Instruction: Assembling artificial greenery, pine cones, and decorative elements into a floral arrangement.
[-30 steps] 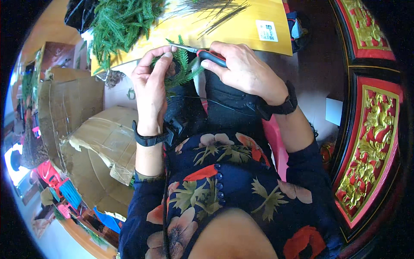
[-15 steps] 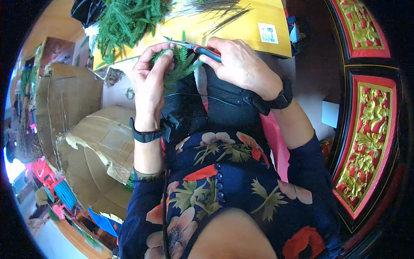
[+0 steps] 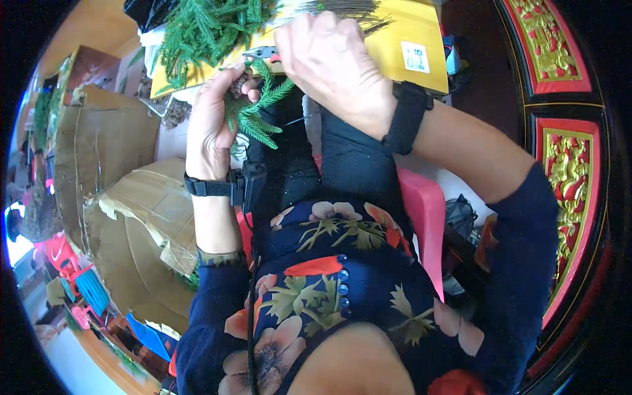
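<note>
My left hand (image 3: 214,115) is closed on an artificial pine sprig (image 3: 263,108), its green needled branches fanning out toward my lap. Something brown and rough, perhaps a pine cone, shows between those fingers. With my right hand (image 3: 336,62) I grip a pair of pliers (image 3: 261,52). Only the metal jaws and a bit of red handle are visible, the rest being covered by my fist. The jaws are at the upper end of the sprig, close to my left fingertips; whether they bite on anything is too small to tell.
Green artificial sprigs (image 3: 204,39) are heaped at the left of the yellow table (image 3: 395,56). Thin dark wire stems (image 3: 375,23) lie at its far side. A torn cardboard box (image 3: 148,210) stands to my left. On my right are a pink chair (image 3: 421,204) and carved red-gold panels (image 3: 569,184).
My right hand has turned over and moved left and up with the pliers, the elbow swinging outward. My left hand has shifted slightly left and lower, turning the sprig downward.
</note>
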`<state>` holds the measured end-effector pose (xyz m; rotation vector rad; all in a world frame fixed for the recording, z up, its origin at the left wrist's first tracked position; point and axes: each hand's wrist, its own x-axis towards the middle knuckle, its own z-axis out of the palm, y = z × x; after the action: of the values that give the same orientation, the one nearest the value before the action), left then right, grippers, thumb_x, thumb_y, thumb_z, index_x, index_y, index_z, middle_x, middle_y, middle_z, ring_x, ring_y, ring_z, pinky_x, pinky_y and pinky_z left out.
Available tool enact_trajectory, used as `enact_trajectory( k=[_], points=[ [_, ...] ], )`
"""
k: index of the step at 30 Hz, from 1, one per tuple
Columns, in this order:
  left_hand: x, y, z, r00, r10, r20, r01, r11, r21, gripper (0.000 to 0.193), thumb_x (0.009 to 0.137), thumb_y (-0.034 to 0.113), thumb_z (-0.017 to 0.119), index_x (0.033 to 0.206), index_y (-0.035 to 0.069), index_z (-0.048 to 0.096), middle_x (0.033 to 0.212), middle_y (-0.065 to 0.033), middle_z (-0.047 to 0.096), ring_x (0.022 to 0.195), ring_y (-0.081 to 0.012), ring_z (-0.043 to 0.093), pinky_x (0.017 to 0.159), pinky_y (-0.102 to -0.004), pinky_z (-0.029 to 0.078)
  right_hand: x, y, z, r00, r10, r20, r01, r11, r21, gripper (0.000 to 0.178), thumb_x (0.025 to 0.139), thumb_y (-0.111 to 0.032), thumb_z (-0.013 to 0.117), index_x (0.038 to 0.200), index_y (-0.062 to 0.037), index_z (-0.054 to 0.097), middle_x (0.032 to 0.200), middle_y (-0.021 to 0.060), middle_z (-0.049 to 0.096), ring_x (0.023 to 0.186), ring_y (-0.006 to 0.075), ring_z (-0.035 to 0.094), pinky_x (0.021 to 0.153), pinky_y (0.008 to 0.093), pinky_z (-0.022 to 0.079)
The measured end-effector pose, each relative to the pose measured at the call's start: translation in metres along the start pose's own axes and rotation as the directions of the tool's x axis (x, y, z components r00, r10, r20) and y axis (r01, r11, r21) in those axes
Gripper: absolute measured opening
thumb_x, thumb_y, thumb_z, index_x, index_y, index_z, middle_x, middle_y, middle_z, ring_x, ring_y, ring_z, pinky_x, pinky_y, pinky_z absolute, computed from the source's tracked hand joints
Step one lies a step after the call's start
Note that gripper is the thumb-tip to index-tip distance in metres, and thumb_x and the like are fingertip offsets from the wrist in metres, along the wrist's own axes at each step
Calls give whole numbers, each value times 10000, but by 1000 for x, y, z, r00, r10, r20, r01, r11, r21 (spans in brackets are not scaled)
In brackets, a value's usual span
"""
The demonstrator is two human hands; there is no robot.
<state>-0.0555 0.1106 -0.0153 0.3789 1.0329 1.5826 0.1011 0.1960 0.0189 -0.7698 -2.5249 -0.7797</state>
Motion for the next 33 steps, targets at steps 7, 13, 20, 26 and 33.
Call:
enact_trajectory(
  k=[7,13,20,26,33],
  points=[
    [-10,-11,-5,973,219,-73,-213,974,76,143,853,70,533,944,-35,565,733,-59,541,624,-136,494,602,-269,447,1,19,-11,995,-98,10,94,975,202,174,719,-176,564,834,-46,566,719,98,533,710,241,569,581,404,419],
    [-17,-11,11,930,350,-113,-317,919,234,149,828,63,531,950,-9,579,709,-32,535,621,-115,478,607,-231,409,-14,34,6,894,-157,419,-287,516,807,324,755,-166,557,1015,28,549,891,207,592,863,317,591,792,366,461],
    [-23,-15,27,915,390,-106,-352,898,264,181,801,59,541,965,-1,586,700,-19,535,620,-100,465,595,-217,380,-2,45,5,721,-405,562,-470,311,826,362,783,-141,527,1102,30,538,1005,178,592,978,281,559,888,323,416],
    [-20,-15,28,915,391,-104,-352,896,270,148,802,59,538,939,16,571,699,-19,532,615,-95,460,588,-217,377,-1,50,12,668,-504,548,-484,265,834,356,791,-132,518,1108,30,539,1045,141,583,1022,243,536,904,308,400],
    [-16,-13,26,934,343,-97,-308,914,263,116,804,58,532,913,24,550,706,-21,534,609,-91,453,579,-214,374,-2,47,16,679,-451,579,-446,373,814,331,790,-129,520,1073,39,546,976,177,595,946,269,570,857,325,425]
  ],
)
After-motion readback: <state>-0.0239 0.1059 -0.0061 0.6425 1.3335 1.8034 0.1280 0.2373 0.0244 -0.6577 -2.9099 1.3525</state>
